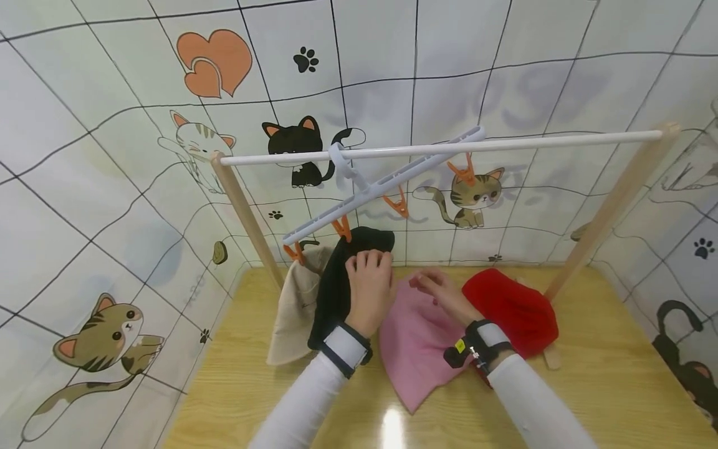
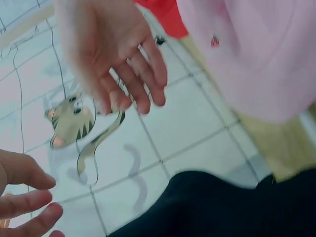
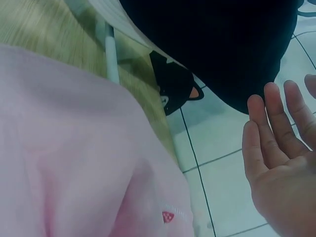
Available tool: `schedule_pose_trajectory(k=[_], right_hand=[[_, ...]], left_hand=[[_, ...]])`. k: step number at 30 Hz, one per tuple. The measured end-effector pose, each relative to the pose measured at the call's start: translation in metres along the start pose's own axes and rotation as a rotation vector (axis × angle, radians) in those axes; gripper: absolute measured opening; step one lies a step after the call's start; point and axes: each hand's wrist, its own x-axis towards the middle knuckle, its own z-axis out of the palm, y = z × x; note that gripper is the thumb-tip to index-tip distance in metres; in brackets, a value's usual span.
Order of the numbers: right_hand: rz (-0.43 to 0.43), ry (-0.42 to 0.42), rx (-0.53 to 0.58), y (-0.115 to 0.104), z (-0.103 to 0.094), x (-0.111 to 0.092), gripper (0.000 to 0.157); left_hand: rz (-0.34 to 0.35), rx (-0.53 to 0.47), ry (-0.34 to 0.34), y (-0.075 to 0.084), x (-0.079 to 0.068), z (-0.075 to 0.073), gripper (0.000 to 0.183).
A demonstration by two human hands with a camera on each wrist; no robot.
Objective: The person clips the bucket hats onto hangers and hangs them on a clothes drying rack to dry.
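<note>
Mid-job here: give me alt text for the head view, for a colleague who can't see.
The left hand is at a black hat, contact unclear; the hat hangs beside a beige hat by orange clothes pegs from a pale hanger. The right hand, empty, is over a pink hat, with a red hat to its right.

White on both arms, long and plain: there's the left sleeve (image 1: 305, 399), there's the right sleeve (image 1: 541, 399)! Up to the left strap (image 1: 335, 360), black, edging a pale panel (image 1: 344, 347). Across to the right strap (image 1: 481, 342), black again, pale patch on top, and (what a splash of colour!) a yellow label (image 1: 460, 345) on a small black unit (image 1: 455, 357), silvery bits alongside! Bare left hand (image 1: 370, 292), bare right hand (image 1: 445, 294)!
</note>
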Motion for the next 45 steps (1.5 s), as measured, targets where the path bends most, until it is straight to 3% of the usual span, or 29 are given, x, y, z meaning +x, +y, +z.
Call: schedule_pose_trajectory(k=[4,10,16,22,27,30,33,38,41,45], right_hand=[[-0.002,-0.005,0.029,0.001,-0.005,-0.005,0.044],[-0.023,0.003,0.116,0.005,-0.017,-0.009,0.043],[-0.087,0.034,0.059,0.007,-0.027,-0.008,0.038],[-0.079,0.087,0.038,0.011,-0.035,-0.011,0.035],[-0.091,0.088,0.051,0.016,-0.036,-0.012,0.034],[-0.102,0.093,0.052,0.018,-0.037,-0.012,0.032],[-0.088,0.103,0.038,0.019,-0.038,-0.014,0.033],[-0.074,0.1,0.028,0.02,-0.039,-0.017,0.031],[-0.074,0.093,0.047,0.019,-0.038,-0.019,0.031],[-0.069,0.085,0.079,0.019,-0.037,-0.021,0.031]], left_hand=[[0.015,0.033,-0.107,0.012,-0.009,0.012,0.019],[0.102,0.131,-0.297,0.033,-0.029,0.034,0.02],[0.214,0.177,-0.495,0.068,-0.057,0.055,0.018],[0.37,0.206,-0.549,0.099,-0.092,0.071,0.03],[0.441,0.205,-0.627,0.106,-0.117,0.085,0.057],[0.423,0.145,-0.639,0.102,-0.13,0.09,0.051],[0.422,0.12,-0.6,0.097,-0.136,0.094,0.036],[0.363,0.112,-0.632,0.096,-0.131,0.092,0.019],[0.311,0.13,-0.692,0.097,-0.127,0.088,0.021],[0.249,0.183,-0.716,0.096,-0.128,0.084,0.031]])
